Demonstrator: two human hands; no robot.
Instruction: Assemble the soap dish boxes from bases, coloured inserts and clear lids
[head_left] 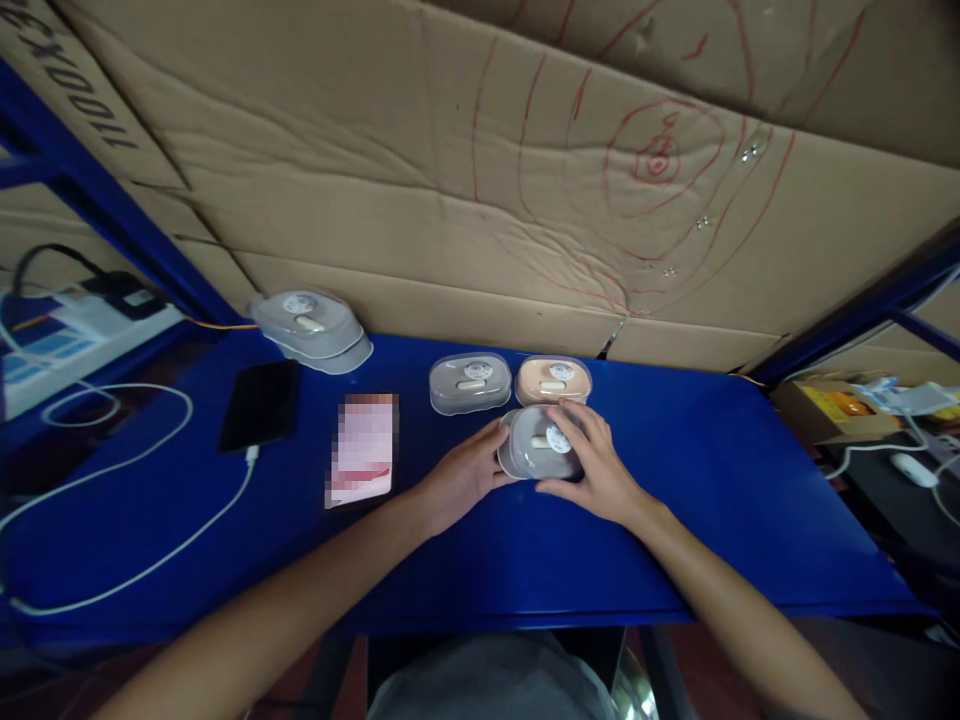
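The blue worktop [675, 520] carries everything. On it, between both hands, sits a grey lidded case [536, 445]. The left hand [457, 478] cups its left edge with curled fingers; the right hand [592, 465] lies over its right side, fingers spread on the lid. Just beyond the hands stand a second grey case [469, 383] and a peach case [553, 379].

Dim, bluish light is seen — faint glare on the desk [712, 480], edges bent by wide-angle distortion.
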